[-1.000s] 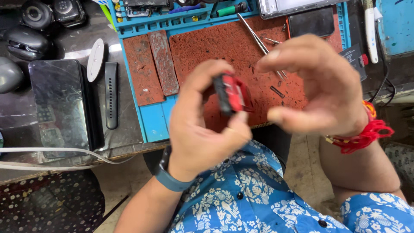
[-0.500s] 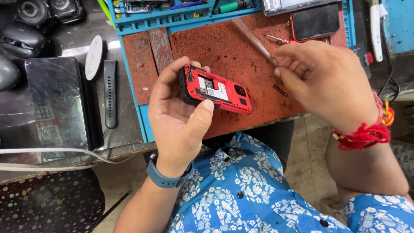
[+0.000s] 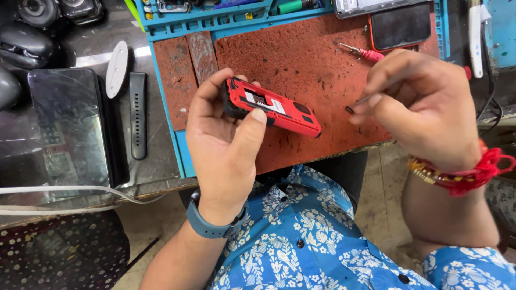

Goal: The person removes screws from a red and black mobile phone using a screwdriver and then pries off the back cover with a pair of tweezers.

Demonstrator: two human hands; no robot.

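Observation:
My left hand [image 3: 223, 145] grips a small red phone [image 3: 277, 107] with its back cover off, the open back facing up, above the front edge of a worn red work mat [image 3: 301, 59]. My thumb lies across the phone's middle. My right hand [image 3: 422, 107] hovers to the right of the phone with its fingers pinched on a thin metal tool [image 3: 361, 102], whose tip points toward the phone. A red thread band circles my right wrist and a blue watch my left.
A blue tool tray [image 3: 215, 21] borders the mat at the back. A red-handled screwdriver [image 3: 365, 52] and a dark phone [image 3: 400, 24] lie at the mat's far right. A black tablet [image 3: 67, 129], a watch strap [image 3: 138, 115] and a white cable [image 3: 70, 190] lie left.
The phone was turned from edge-on to back-up in my left hand. My right hand moved right and slightly down, away from the phone, still pinching the thin tool.

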